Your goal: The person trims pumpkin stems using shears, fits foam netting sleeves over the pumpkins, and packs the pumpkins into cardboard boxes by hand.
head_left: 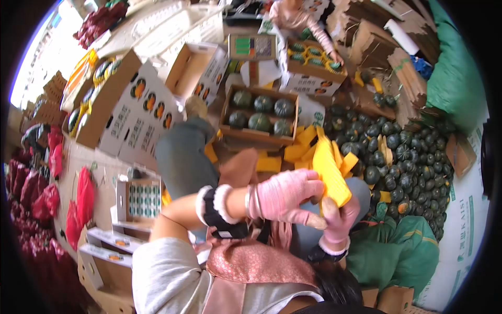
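My right hand [340, 217], in a pink glove with a worn thumb tip, grips the lower end of a yellow foam net sleeve [333, 175]. From the left, my left hand [285, 198], gloved the same way, reaches across with its fingers bent against the sleeve's left edge. Its thumb points toward the right hand. Whether anything is inside the sleeve is hidden. Loose yellow foam sleeves [300, 149] lie just beyond my hands. Past them, an open cardboard box [225, 128] holds several dark green squashes [259, 122].
A large heap of small green squashes [405, 157] lies at right, beside green sacks [397, 251]. At left stand printed cartons [133, 118] and red mesh bags [83, 199]. Another person's arm [319, 34] reaches over a box of netted squashes [314, 78] at the back.
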Demonstrator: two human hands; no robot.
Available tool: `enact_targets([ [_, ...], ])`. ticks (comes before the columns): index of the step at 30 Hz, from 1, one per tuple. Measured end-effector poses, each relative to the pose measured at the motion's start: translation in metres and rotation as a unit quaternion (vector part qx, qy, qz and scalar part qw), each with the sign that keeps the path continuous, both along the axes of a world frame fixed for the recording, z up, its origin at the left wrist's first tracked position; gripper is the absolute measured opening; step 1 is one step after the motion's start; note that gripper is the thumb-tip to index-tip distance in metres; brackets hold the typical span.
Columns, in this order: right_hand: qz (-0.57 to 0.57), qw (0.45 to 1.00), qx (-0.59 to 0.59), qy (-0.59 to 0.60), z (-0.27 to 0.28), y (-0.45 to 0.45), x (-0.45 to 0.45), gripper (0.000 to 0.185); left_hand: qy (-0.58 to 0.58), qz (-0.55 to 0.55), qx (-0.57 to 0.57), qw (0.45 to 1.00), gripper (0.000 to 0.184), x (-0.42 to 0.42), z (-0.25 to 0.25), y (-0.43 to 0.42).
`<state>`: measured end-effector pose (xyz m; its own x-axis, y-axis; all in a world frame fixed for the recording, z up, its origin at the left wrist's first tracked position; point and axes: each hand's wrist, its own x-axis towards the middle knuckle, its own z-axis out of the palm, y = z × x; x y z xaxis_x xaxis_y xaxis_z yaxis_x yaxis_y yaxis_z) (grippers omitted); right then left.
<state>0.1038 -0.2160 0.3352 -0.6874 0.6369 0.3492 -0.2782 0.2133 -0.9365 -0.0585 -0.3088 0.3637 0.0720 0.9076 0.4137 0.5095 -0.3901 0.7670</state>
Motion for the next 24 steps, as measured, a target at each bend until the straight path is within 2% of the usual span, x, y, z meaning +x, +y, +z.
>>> enact_targets([
  [1, -0.05, 0.998, 0.024, 0.027, 0.003, -0.008, -0.009, 0.053, -0.04, -0.023, -0.009, 0.999, 0.05, -0.003, -0.009, 0.007],
  [3, 0.041, 0.993, -0.105, 0.045, -0.011, -0.005, -0.008, 0.078, -0.037, -0.03, -0.012, 0.999, 0.047, -0.008, -0.016, 0.014],
  [5, 0.048, 0.993, -0.111, 0.005, -0.001, -0.005, -0.021, 0.092, -0.08, -0.064, -0.063, 0.993, 0.042, -0.02, -0.021, 0.018],
  [6, 0.07, 0.981, -0.175, 0.045, -0.007, -0.006, -0.025, 0.087, -0.094, -0.086, -0.064, 0.99, 0.037, -0.028, -0.024, 0.02],
  [9, 0.002, 0.972, -0.234, -0.029, -0.025, -0.011, -0.042, 0.078, -0.095, -0.081, -0.013, 0.992, 0.035, -0.053, -0.035, 0.028],
  [10, 0.039, 0.966, -0.256, 0.003, -0.025, -0.006, -0.054, 0.066, -0.066, -0.084, 0.005, 0.994, 0.035, -0.063, -0.042, 0.03],
  [11, -0.001, 0.971, -0.233, -0.046, -0.017, -0.005, -0.068, 0.042, -0.063, -0.071, 0.01, 0.995, 0.035, -0.071, -0.052, 0.032],
  [14, -0.11, 0.979, -0.059, -0.162, -0.026, 0.01, -0.099, 0.018, -0.083, 0.013, 0.014, 0.996, 0.028, -0.089, -0.079, 0.032],
  [15, -0.135, 0.972, -0.024, -0.188, -0.044, 0.019, -0.103, 0.024, -0.098, 0.046, 0.033, 0.994, 0.026, -0.096, -0.086, 0.034],
  [16, -0.153, 0.963, 0.011, -0.221, -0.05, 0.023, -0.11, 0.026, -0.065, 0.071, 0.048, 0.994, 0.02, -0.105, -0.085, 0.035],
  [17, -0.169, 0.952, 0.043, -0.251, -0.056, 0.026, -0.117, 0.029, -0.061, 0.062, 0.066, 0.994, 0.019, -0.11, -0.09, 0.039],
  [19, -0.178, 0.962, 0.022, -0.207, -0.075, 0.031, -0.128, 0.032, -0.048, 0.044, 0.088, 0.994, 0.017, -0.118, -0.106, 0.04],
  [21, -0.163, 0.952, 0.081, -0.246, -0.078, 0.03, -0.143, 0.029, -0.093, 0.094, 0.048, 0.99, 0.022, -0.116, -0.114, 0.037],
  [23, -0.157, 0.939, 0.159, -0.262, -0.079, 0.027, -0.16, 0.028, -0.154, 0.215, -0.075, 0.962, 0.02, -0.112, -0.11, 0.028],
  [24, -0.149, 0.941, 0.147, -0.268, -0.079, 0.025, -0.167, 0.026, -0.184, 0.258, -0.098, 0.944, 0.022, -0.111, -0.116, 0.024],
])
